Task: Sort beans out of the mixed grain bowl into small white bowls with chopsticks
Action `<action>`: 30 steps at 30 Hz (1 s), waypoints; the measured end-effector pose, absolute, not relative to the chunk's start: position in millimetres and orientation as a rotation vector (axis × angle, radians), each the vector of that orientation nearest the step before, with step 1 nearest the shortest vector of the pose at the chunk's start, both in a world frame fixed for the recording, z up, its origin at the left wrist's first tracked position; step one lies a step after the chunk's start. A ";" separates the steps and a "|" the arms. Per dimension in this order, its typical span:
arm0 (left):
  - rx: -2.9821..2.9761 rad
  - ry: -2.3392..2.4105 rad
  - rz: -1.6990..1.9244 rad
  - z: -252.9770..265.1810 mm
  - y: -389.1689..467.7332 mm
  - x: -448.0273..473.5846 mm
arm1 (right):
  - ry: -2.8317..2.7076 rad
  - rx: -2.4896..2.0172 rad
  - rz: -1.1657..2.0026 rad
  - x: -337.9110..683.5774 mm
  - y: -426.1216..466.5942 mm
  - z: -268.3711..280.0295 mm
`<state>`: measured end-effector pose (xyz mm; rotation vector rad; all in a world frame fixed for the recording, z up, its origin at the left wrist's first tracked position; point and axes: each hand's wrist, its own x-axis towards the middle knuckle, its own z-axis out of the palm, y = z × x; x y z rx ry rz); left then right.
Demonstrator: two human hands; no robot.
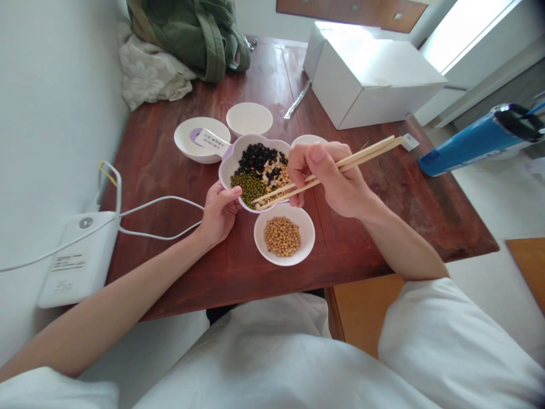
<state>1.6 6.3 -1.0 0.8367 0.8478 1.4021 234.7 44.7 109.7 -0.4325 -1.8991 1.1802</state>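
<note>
Bowl (227, 166), scalloped and lilac-rimmed, is my clock's centre, with twelve away from the wearer. Inside I see glossy black beans (252, 157) at twelve, small olive-green beans (247, 185) at eight, and rough pale pieces mixed with yellow beans toward three. I have the left hand (219, 215) gripping its rim at eight, thumb over the edge. The right hand (338, 177) is closed around two slim pale chopsticks (374, 152), their tips at six, just inside the rim; I cannot tell whether they pinch a bean.

At five sits a smooth white bowl (307, 237) of round tan beans (282, 236); whether the two bowls touch, I cannot tell. More round white bowls stand at ten, twelve and two, the last partly hidden. All this is on a glossy red-brown wooden table (361, 244).

Farther out, I have a boxy white carton (395, 105) at two, a blue cylindrical bottle (466, 142) near three, a soft green fabric bag (179, 31) at eleven and a flat white device (80, 255) at eight.
</note>
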 end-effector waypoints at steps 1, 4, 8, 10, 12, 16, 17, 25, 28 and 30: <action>0.842 0.848 1.402 -1.0 6.3 1.7 | -1.896 -0.446 1.186 234.3 44.5 109.8; 0.849 0.844 1.399 -1.8 6.2 1.7 | -1.890 -0.478 1.195 233.4 44.0 110.0; 0.835 0.842 1.409 -2.1 6.3 1.9 | -1.886 -0.465 1.185 233.6 44.1 109.7; 0.829 0.841 1.417 -1.7 6.4 2.2 | -1.888 -0.430 1.175 234.2 44.4 109.3; 0.839 0.843 1.419 -1.1 6.6 2.5 | -1.896 -0.405 1.164 234.7 44.6 109.2; 0.864 0.854 1.415 -0.4 6.6 3.0 | -1.895 -0.416 1.140 234.4 44.1 109.7; 0.862 0.856 1.415 -0.4 6.6 3.0 | -1.891 -0.427 1.138 234.1 43.8 109.9; 0.850 0.849 1.406 -1.9 6.2 1.9 | -1.874 -0.482 1.139 232.7 41.7 110.8; 0.858 0.849 1.403 -2.6 6.2 1.6 | -1.870 -0.524 1.134 233.0 40.6 111.8; 0.859 0.847 1.404 -2.7 6.3 1.7 | -1.865 -0.532 1.138 233.1 39.9 112.1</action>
